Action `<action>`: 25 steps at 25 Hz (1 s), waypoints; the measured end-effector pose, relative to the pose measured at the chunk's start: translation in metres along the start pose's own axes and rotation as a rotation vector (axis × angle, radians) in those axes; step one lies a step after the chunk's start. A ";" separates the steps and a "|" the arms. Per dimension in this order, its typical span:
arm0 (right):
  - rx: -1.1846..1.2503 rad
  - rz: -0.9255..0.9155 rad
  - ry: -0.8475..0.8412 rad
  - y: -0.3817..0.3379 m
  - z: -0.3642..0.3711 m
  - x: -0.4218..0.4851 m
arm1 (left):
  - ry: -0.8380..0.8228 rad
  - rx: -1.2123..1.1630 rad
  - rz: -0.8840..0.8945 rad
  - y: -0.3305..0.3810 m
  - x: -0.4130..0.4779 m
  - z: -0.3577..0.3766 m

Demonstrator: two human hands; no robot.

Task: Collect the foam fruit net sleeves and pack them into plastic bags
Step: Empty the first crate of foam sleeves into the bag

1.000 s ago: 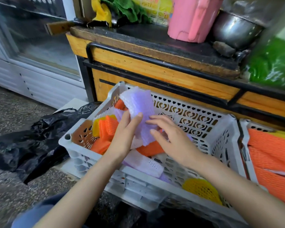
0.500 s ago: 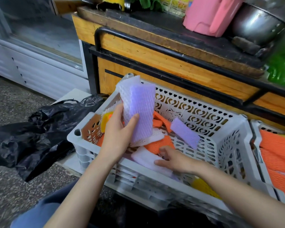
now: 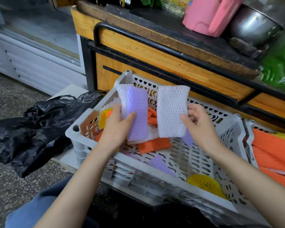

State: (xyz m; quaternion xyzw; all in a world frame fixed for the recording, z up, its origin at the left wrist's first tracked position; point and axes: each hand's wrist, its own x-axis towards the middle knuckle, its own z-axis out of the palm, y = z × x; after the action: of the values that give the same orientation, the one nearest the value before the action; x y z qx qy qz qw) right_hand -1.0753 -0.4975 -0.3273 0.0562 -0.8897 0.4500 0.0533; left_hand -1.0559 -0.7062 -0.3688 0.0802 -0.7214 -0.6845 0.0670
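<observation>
- Speckled stone floor (image 3: 10, 99) is seen at the far left, with a white-framed glass door behind it and a wooden bench (image 3: 155, 51) edged in black tube across the back.
- Just left of the crate, a crumpled black plastic bag (image 3: 31, 129) is laid on the floor, glossy and thin, its handles slack and its mouth not clearly shown.
- A white perforated plastic crate (image 3: 204, 162) is set in front of the bench; loose foam sleeves in orange, purple, white and yellow are scattered over its floor.
- The left hand (image 3: 117, 127) is closed round a small stack of sleeves (image 3: 135, 112), white behind and purple in front, held upright with the long axis vertical, thumb pressed across the purple face.
- Just beside that stack, to its right and not touching it, a single white sleeve (image 3: 171, 111) is pinched at its right edge by the right hand (image 3: 199, 124), fingers curled, the sleeve likewise upright and flat.
- The coming move is judged to turn on that narrow gap: the white sleeve lies right of the stack with both long axes parallel, so it would only need to be slid leftward onto the pile.
- The sleeves are soft, springy mesh foam, easily crushed.
- A second crate (image 3: 247, 129) holding long orange netting (image 3: 273, 155) is seen at the far right.
</observation>
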 end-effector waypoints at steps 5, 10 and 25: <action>-0.015 -0.072 -0.145 -0.031 0.026 -0.001 | -0.101 0.025 0.049 0.000 -0.003 0.004; -0.038 -0.072 -0.182 -0.028 0.052 0.005 | -0.186 0.047 0.039 0.009 -0.008 0.000; -0.541 0.259 -0.200 0.112 0.022 0.043 | 0.043 0.264 0.220 0.008 -0.002 0.003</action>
State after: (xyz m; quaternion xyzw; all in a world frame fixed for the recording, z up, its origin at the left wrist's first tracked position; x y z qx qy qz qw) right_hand -1.1357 -0.4519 -0.4226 -0.0299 -0.9776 0.1925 -0.0790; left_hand -1.0543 -0.7028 -0.3608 0.0234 -0.8079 -0.5705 0.1457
